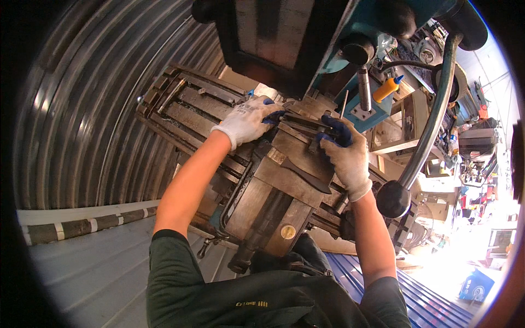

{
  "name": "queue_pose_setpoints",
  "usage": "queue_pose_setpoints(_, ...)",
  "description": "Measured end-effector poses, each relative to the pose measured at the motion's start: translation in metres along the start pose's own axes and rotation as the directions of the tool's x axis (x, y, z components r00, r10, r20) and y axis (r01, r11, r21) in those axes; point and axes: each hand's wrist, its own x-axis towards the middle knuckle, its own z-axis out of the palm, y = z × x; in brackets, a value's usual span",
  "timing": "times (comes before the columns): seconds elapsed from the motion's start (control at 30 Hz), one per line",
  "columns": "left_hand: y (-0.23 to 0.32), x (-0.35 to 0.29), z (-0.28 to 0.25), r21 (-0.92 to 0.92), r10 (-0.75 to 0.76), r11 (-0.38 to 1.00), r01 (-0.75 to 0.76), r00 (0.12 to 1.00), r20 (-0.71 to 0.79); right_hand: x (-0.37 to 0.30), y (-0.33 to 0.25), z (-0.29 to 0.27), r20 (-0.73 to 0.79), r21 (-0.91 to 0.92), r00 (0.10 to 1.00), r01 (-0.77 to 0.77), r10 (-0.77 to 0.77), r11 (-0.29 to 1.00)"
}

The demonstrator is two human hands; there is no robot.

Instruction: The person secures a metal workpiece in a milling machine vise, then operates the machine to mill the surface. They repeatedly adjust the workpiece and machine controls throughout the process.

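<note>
My left hand (250, 121), in a white glove with dark blue fingertips, is closed at the left end of a dark metal bar (302, 121) at the far side of a machine vise (265, 176). At the bar's right end, my right hand (349, 156), gloved the same way, curls its fingers round it. The fingertips partly hide both ends. Across the top of the vise lies a brush (306, 176) with a tan end and a dark tapered handle.
The slotted machine table (202, 104) runs left under the vise, with metal chips on it. A dark machine head (273, 44) hangs above. To the right are a curved lever with a black knob (394, 199) and a yellow bottle with a blue cap (387, 89). A corrugated wall (93, 126) stands left.
</note>
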Motion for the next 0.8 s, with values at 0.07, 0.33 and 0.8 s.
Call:
queue_pose_setpoints(0.07, 0.002, 0.000, -0.003, 0.063, -0.021, 0.998, 0.019, 0.999, 0.033, -0.004, -0.015, 0.003, 0.016, 0.002, 0.996, -0.084, 0.084, 0.996)
queue_pose_setpoints(0.33, 0.016, -0.001, -0.019, 0.010, -0.126, 0.992, 0.126, 0.978, 0.169, 0.012, 0.005, -0.001, 0.057, 0.103, 0.994, -0.098, 0.093, 0.990)
queue_pose_setpoints(0.8, 0.011, -0.009, -0.015, -0.110, -0.078, 0.990, 0.084, 0.996, 0.052, 0.002, -0.011, 0.004, 0.056, -0.091, 0.997, -0.056, 0.061, 0.994)
